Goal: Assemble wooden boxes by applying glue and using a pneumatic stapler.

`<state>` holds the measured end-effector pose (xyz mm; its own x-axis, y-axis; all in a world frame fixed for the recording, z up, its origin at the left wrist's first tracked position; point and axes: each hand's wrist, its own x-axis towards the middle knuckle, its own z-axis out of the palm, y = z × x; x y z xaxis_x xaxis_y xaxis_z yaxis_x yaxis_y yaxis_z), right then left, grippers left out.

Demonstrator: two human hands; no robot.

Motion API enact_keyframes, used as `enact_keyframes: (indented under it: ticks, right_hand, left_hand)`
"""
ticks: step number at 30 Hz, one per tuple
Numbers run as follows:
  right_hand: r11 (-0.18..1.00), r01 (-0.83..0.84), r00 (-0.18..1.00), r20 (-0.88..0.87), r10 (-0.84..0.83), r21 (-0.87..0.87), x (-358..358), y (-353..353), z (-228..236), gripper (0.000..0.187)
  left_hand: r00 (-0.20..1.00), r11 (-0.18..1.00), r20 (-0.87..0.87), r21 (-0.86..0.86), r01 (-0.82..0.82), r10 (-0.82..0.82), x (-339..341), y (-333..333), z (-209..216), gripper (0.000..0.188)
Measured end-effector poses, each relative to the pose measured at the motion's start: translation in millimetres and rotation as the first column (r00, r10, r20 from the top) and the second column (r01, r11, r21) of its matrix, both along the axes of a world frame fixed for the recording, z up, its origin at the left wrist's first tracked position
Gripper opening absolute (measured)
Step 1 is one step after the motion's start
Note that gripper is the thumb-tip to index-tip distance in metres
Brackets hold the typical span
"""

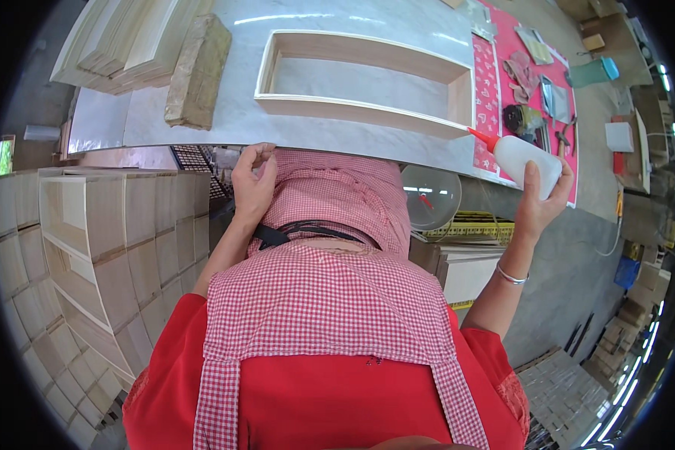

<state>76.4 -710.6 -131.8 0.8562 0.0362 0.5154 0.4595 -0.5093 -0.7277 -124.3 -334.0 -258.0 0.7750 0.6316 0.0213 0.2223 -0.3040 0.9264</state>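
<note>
A white squeeze glue bottle (529, 163) with a red pointed nozzle is in my right hand (541, 196), which is wrapped round its body. The bottle tilts to the left, and its tip meets the near right corner of a rectangular wooden frame (360, 112). This frame, of thin pale boards, lies on the table with the tabletop showing through it. My left hand (253, 184) hovers by the table's near edge, in front of the frame's left end. Its fingers are loosely curled, with nothing visible in them.
Stacked thin boards (124, 45) and a tape-covered block (199, 71) stand on the table's left. A pink cloth (510, 45) at the right bears a tape roll (514, 118), a hammer (564, 136) and a teal bottle (594, 72). Wooden boxes (120, 232) are piled at my left; a round stool (430, 196) stands below.
</note>
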Motion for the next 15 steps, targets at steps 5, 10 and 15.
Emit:
enact_keyframes:
  ticks: [5,10,15]
  right_hand:
    - [0.998,0.046,0.999,-0.015,-0.046,0.049,1.5,-2.6,0.1,0.044]
    - [0.995,0.062,0.998,0.025,-0.064,0.072,21.1,2.7,-10.1,0.045]
    - [0.991,0.085,0.996,0.019,-0.087,0.104,47.5,25.2,-10.4,0.045]
  left_hand:
    - [1.000,0.999,-0.008,-0.028,-0.015,0.015,0.7,-1.7,-0.4,0.017]
    - [1.000,1.000,-0.007,-0.001,0.002,-0.002,1.7,-0.4,-2.2,0.016]
    - [1.000,0.999,-0.009,-0.044,-0.021,0.021,2.5,0.7,0.5,0.014]
